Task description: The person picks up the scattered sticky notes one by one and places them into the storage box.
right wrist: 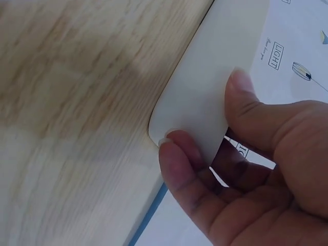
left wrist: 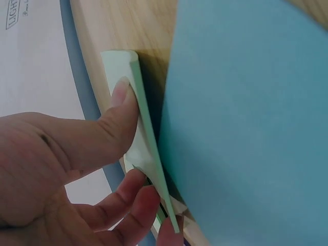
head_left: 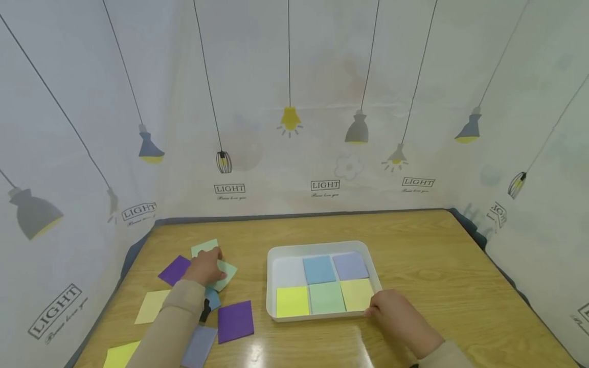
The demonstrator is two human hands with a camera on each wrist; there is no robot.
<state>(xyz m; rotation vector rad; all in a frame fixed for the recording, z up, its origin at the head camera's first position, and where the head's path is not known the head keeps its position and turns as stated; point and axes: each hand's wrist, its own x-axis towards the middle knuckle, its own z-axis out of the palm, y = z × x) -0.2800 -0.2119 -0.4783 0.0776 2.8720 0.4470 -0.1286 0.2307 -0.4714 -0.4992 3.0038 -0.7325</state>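
My left hand (head_left: 204, 266) pinches a light green sticky note pad (head_left: 227, 276) between thumb and fingers. In the left wrist view the held pad stands on edge and bends a little at its top. More light green (head_left: 205, 246) shows just beyond the hand, and a blue note (head_left: 212, 297) lies beneath the wrist. At the near right corner of a white tray (head_left: 287, 271), my right hand (head_left: 400, 317) grips the rim, thumb on one side and fingers on the other. Inside the tray lie blue (head_left: 319, 270), lavender (head_left: 350, 266), bright yellow (head_left: 292, 301), light green (head_left: 327, 298) and pale yellow (head_left: 357, 295) notes.
Around the left arm lie two purple notes, one near (head_left: 235, 321) and one farther (head_left: 175, 270), a pale yellow note (head_left: 152, 306), a lavender note (head_left: 199, 347) and a bright yellow note (head_left: 120, 355). A lamp-printed curtain (head_left: 257, 199) surrounds the wooden table (head_left: 423, 255).
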